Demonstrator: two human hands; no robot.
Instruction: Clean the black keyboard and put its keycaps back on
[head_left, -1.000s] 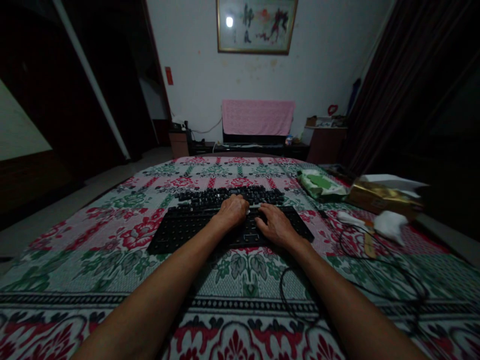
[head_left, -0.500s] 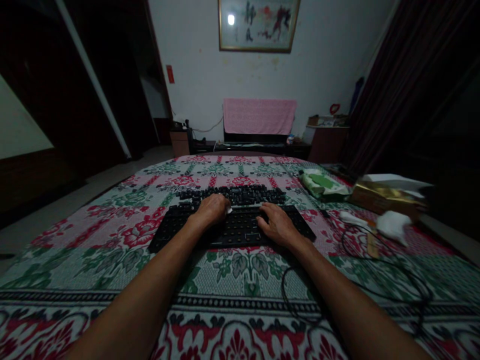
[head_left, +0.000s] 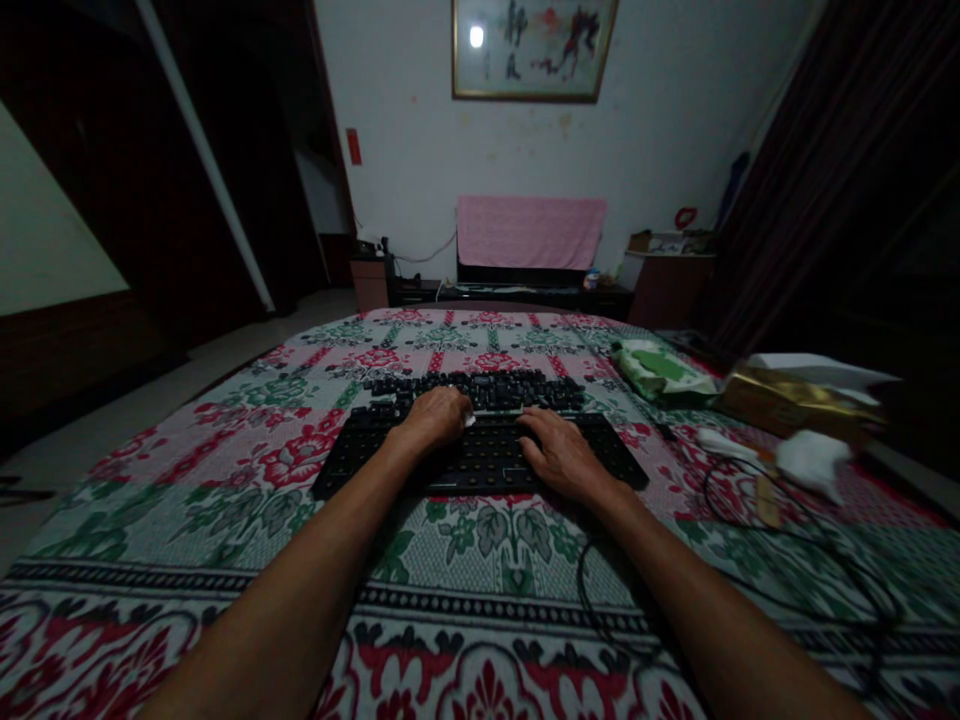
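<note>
A black keyboard point(head_left: 480, 468) with its keycaps off lies flat in front of me, bare key posts showing in rows. Over its upper left-middle part, my left hand point(head_left: 437, 418) is closed on a small white piece, which looks like a tissue point(head_left: 469, 420). My right hand point(head_left: 559, 450) rests on the keyboard's right part, fingers stretched out and thumb apart. Just beyond the keyboard's far edge lies a long heap of loose black keycaps point(head_left: 517, 388). My left hand hides some of the keyboard and keycaps.
A patterned cloth point(head_left: 300, 520) covers the table. At the right are a green wipes pack point(head_left: 660, 370), a gold box point(head_left: 795, 400), a crumpled white tissue point(head_left: 814, 460) and a looping black cable point(head_left: 817, 590). A television under a pink cloth point(head_left: 531, 232) stands by the far wall.
The whole view has shifted slightly, so everything appears a little farther right. Both hands keep nearly the same places on the keyboard, the left still holding the tissue.
</note>
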